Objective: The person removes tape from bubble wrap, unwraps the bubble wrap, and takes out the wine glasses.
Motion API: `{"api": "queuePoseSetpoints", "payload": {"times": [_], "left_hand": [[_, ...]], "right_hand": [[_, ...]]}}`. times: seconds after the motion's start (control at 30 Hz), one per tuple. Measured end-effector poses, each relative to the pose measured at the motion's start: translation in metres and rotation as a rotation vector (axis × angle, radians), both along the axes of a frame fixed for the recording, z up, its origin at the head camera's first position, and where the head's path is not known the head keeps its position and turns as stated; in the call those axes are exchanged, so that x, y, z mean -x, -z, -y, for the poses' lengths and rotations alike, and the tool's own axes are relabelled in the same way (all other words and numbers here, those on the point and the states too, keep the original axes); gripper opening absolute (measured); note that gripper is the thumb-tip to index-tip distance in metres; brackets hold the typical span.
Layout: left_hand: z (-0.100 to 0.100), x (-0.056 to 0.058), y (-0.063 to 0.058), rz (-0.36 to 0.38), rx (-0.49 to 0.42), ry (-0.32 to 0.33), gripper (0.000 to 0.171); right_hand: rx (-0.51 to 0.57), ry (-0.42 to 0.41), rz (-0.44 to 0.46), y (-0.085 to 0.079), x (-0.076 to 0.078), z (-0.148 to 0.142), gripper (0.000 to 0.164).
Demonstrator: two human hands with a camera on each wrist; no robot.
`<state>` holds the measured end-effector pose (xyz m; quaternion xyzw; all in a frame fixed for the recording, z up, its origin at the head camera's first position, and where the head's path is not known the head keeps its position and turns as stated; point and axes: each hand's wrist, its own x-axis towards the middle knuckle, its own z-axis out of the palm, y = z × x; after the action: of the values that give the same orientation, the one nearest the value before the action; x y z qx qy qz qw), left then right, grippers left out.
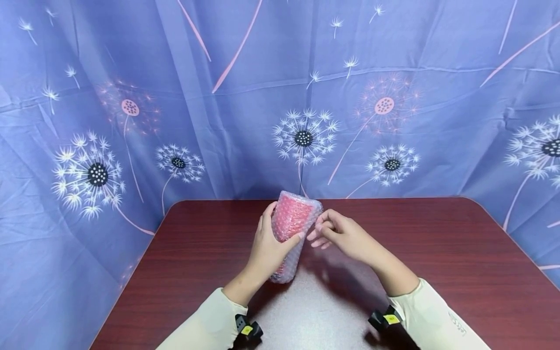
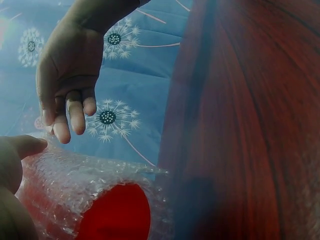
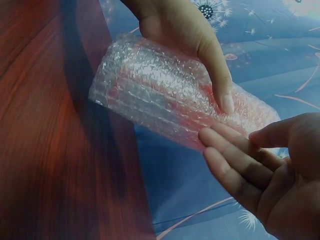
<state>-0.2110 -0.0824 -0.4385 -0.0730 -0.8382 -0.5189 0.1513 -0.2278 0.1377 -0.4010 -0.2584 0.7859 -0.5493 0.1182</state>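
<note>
A red object wrapped in clear bubble wrap is held slanting above the table. My left hand grips it around the side, with the thumb across its front. In the left wrist view, a smooth red round surface shows through the open end of the bubble wrap. My right hand is at the upper right edge of the package. Its thumb and index finger come together there, while the other fingers extend loosely beside the wrap. Whether they pinch the plastic is hidden.
Beneath the hands lies a dark red wood-grain table with a glossy bright patch near the front. A blue curtain printed with dandelions hangs behind its back edge and along the sides. Black wrist devices sit at both cuffs.
</note>
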Motion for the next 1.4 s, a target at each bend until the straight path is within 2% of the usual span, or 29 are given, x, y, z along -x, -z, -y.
{"api": "queuePoseSetpoints", "payload": {"times": [0.23, 0.43, 0.7, 0.9, 1.2, 1.4], "left_hand": [[-0.0007, -0.0008, 0.0000, 0.012, -0.012, 0.009, 0.096], [-0.0013, -0.0001, 0.0009, 0.002, 0.008, 0.025, 0.095], [-0.0014, -0.0019, 0.0011, 0.024, 0.044, 0.076, 0.093], [-0.0008, -0.0023, 0.0000, -0.022, 0.064, 0.104, 0.086], [-0.0001, -0.0014, -0.0014, 0.022, 0.061, 0.059, 0.093], [-0.0013, -0.0020, -0.0010, -0.006, 0.053, 0.036, 0.090]], "right_hand": [[-0.049, 0.022, -0.084, -0.0020, -0.0017, -0.0022, 0.013], [0.000, -0.007, -0.047, -0.0029, -0.0015, -0.0014, 0.014], [-0.017, 0.028, -0.058, -0.0009, -0.0005, -0.0011, 0.015], [-0.046, 0.068, -0.047, -0.0015, 0.0008, -0.0022, 0.016], [-0.076, 0.090, -0.008, -0.0039, -0.0018, -0.0026, 0.019], [-0.076, 0.071, -0.006, -0.0051, -0.0028, -0.0022, 0.022]]}}
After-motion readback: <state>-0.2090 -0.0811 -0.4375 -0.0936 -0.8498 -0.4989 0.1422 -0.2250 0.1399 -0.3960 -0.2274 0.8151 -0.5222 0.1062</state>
